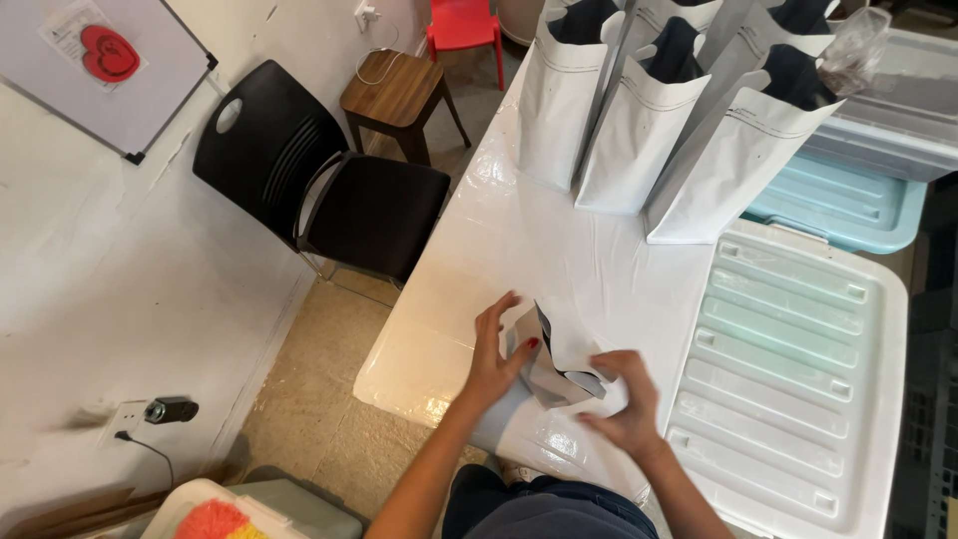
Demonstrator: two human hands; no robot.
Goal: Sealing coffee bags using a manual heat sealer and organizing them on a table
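Both my hands hold one small white pouch (544, 374) with a dark inside, low over the near edge of the white table (519, 250). My left hand (494, 349) grips its left side with the thumb pressed on the face. My right hand (627, 399) pinches its right end, where the dark opening shows. At the table's far end stand several taller white bags (639, 130), upright and open, dark inside.
A white bin lid (788, 389) lies to the right of my hands, with a pale blue lid (848, 205) and a clear bin (898, 110) beyond it. A black chair (319, 180), a wooden stool (399, 90) and a red chair (464, 25) stand left of the table.
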